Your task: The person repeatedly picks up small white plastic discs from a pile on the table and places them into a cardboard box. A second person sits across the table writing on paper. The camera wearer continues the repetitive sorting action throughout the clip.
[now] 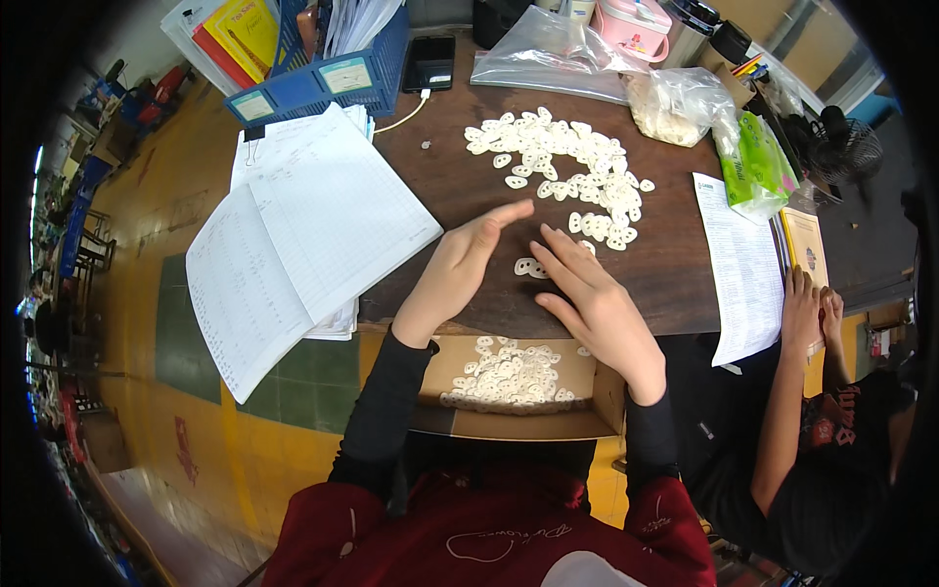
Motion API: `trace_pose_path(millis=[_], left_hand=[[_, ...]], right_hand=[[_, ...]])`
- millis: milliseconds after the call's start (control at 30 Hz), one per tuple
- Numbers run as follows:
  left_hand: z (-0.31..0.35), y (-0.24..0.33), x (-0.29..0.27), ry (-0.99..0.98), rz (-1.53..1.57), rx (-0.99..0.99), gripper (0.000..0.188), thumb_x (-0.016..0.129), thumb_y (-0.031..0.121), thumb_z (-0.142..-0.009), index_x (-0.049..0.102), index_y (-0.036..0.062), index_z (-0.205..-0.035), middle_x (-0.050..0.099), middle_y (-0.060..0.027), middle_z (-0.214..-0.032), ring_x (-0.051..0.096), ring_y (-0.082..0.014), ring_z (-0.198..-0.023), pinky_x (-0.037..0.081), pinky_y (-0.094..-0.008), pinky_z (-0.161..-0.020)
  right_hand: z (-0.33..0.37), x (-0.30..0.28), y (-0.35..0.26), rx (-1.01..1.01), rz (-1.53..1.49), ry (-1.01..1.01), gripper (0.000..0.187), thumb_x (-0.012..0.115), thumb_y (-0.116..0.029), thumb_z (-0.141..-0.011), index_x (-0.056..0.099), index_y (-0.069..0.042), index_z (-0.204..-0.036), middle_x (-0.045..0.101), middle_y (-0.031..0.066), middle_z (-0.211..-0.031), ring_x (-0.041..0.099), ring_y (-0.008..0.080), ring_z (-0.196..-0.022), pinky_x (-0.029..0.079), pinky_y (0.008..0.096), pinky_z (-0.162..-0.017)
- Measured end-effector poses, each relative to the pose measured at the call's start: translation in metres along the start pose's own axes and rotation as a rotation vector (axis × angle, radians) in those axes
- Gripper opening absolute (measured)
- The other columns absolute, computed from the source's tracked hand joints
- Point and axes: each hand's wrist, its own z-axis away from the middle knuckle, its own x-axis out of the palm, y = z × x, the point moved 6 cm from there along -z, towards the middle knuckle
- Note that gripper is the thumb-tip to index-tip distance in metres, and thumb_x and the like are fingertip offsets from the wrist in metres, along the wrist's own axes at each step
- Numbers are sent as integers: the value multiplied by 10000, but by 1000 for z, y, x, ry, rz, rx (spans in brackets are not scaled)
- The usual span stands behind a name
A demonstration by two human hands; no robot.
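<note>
Small flat white pieces with holes lie in a curved spread over the dark wooden table. My left hand is held edge-on over the table, fingers stretched out and nothing in it. Opposite it, my right hand reaches in with straight fingers, palm turned down and inward. A few white pieces lie between the two hands, partly covered by my right fingers. Below the table's front edge stands an open cardboard box, with a heap of the same pieces inside.
An open notebook hangs over the left edge. Behind it are a blue file basket and a phone on a cable. Plastic bags, a green packet and a printed sheet lie right, near another person's hands.
</note>
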Motion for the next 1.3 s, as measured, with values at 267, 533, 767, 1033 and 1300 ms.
trace_pose_path(millis=[267, 533, 767, 1033, 1300], left_hand=[[-16, -4, -5, 101, -293, 7, 568, 459, 436, -1140, 505, 53, -1557, 452, -222, -1630, 400, -382, -1538, 260, -487, -1291], [-65, -29, 17, 45, -1055, 62, 693, 519, 524, -1087, 362, 172, -1663, 310, -176, -1726, 242, -397, -1608, 183, -605, -1294], [-17, -17, 21, -127, -1012, 154, 608, 510, 493, -1093, 432, 220, -1630, 355, -53, -1725, 318, -358, -1583, 226, -575, -1283], [25, 7, 14, -279, -850, 130, 618, 598, 433, -1056, 468, 212, -1619, 378, -40, -1717, 309, -341, -1594, 226, -532, -1303], [26, 8, 0, -46, -630, 41, 485, 651, 336, -1046, 622, 143, -1490, 451, -81, -1671, 351, -353, -1574, 305, -495, -1284]], right_hand=[[32, 29, -26, -153, 107, -187, 522, 752, -241, -950, 645, -33, -1417, 605, 153, -1515, 576, 308, -1409, 458, 455, -1197], [77, 4, -36, -130, -124, -284, 489, 772, -232, -924, 695, -72, -1379, 558, 148, -1570, 561, 339, -1423, 460, 481, -1195], [73, -10, -25, -63, -117, -166, 472, 782, -172, -904, 707, -57, -1355, 561, 177, -1557, 575, 351, -1409, 454, 508, -1195], [34, -6, -7, -5, -19, -26, 470, 735, -147, -933, 678, -39, -1387, 551, 208, -1555, 539, 390, -1434, 407, 523, -1221], [25, 16, -2, -4, 139, -62, 507, 727, -134, -951, 642, -73, -1447, 610, 130, -1517, 555, 345, -1427, 435, 486, -1203]])
